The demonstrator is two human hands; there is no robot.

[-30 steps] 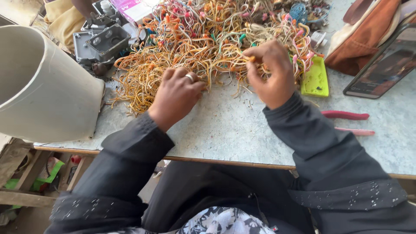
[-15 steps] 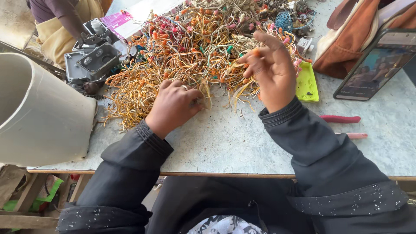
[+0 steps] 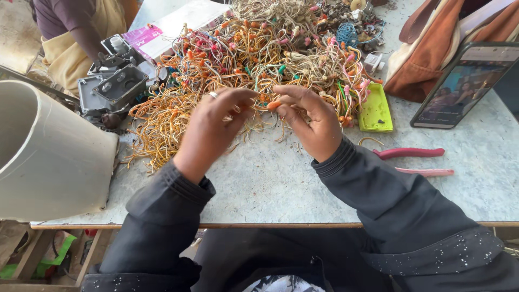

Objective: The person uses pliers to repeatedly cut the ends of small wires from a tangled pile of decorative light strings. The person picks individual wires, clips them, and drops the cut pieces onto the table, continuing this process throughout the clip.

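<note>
Orange-tipped thin wire (image 3: 272, 104) now being pinched between left hand (image 3: 213, 130) and right hand (image 3: 311, 121); hands converging, lifting off tangled multicoloured wire pile (image 3: 238, 59) at 12 o'clock.

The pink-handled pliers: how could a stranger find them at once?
Start at the grey table, right of the big wire pile. Below the flat lime-green tray, near the right sleeve, lie the pliers, the only thing with two long pink handles.

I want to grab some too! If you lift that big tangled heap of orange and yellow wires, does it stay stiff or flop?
The tangled heap of thin orange and yellow wires would probably flop, since its strands curl and droop loosely. Being knotted together, many would likely lift in one clump. The bundle between the left hand and right hand looks light.
</note>
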